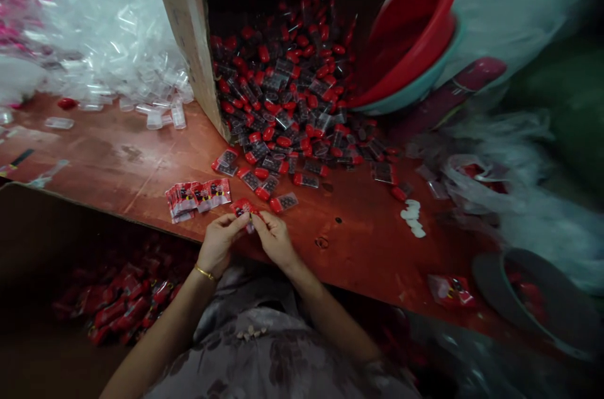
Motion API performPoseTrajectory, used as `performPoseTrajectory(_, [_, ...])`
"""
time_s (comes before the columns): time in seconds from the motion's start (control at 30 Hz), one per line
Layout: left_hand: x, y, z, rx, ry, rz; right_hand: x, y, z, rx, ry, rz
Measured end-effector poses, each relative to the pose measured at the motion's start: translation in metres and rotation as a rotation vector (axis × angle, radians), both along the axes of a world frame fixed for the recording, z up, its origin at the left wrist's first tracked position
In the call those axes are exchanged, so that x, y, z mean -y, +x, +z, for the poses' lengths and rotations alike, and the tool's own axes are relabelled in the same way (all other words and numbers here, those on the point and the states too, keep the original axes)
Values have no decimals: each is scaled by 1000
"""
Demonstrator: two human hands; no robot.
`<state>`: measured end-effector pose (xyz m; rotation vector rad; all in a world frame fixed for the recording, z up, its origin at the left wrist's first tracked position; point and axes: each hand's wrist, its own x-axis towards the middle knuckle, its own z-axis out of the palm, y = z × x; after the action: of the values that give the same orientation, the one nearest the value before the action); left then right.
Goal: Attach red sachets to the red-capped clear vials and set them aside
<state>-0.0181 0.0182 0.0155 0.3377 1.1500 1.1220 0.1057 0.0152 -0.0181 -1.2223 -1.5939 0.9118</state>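
Near the table's front edge, my left hand point(221, 236) and my right hand point(276, 236) meet, each pinching a small red printed plastic packet point(242, 206) between thumb and finger. The fingers cover part of it, so I cannot tell whether anything is inside. Just left of my hands lies a fanned stack of similar flat red packets point(182, 199). Beyond my fingers are several small clear containers with red caps and dark contents, one of them a loose container point(284, 202) close to my right hand.
A cardboard box point(186, 28) on its side spills red-capped containers point(292, 103) onto the red-brown table point(127, 166). Clear empty containers point(117, 28) heap at the left. A red basin point(410, 34) leans at the right, near white discs point(413, 218) and a grey bowl point(493, 286). Filled packets point(127, 304) lie below.
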Motion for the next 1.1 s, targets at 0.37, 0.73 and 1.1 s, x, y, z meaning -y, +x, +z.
performPoseTrajectory(0.37, [-7,5,-1,43,-73,-106,-39,95,-3,910,39,-39])
performPoseTrajectory(0.73, [-7,3,-9,51,-76,-81,5,85,-14,740,63,-87])
performPoseTrajectory(1.1, [-6,21,-33,68,48,174,63,44,-13,452,170,-22])
